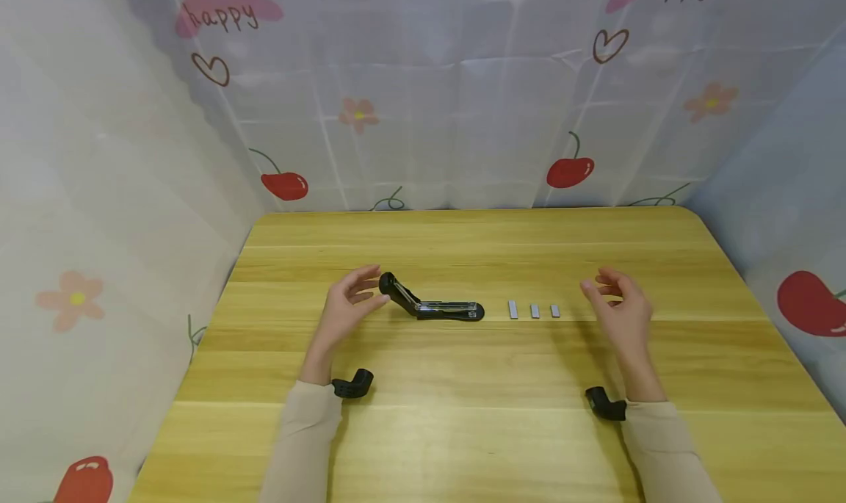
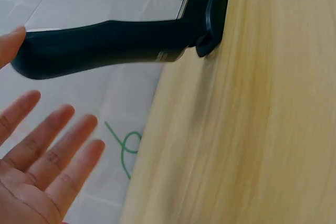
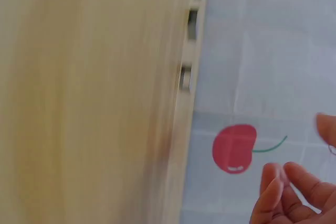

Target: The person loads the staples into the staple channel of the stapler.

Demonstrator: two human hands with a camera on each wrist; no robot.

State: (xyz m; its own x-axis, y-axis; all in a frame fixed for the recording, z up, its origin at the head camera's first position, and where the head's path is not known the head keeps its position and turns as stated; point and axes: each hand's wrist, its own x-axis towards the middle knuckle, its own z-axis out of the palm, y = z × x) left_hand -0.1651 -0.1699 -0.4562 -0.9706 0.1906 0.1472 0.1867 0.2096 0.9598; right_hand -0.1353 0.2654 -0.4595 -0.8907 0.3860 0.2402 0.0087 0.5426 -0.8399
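A black stapler (image 1: 451,312) lies opened out on the table, its top arm (image 1: 399,294) tilted up toward the left. My left hand (image 1: 345,305) is beside the raised end, fingers spread and loosely bent. In the left wrist view the thumb (image 2: 11,45) meets the tip of the stapler arm (image 2: 105,48); whether it presses there I cannot tell. To the right of the stapler, three small grey staple strips (image 1: 512,310) lie in a row. My right hand (image 1: 621,306) hovers right of them, fingers loosely curved, holding nothing.
The wooden table (image 1: 463,422) has a patterned curtain (image 1: 456,143) behind it and similar sheets at both sides. A black wrist mount (image 1: 353,384) sits on the left wrist, and another mount (image 1: 604,404) on the right.
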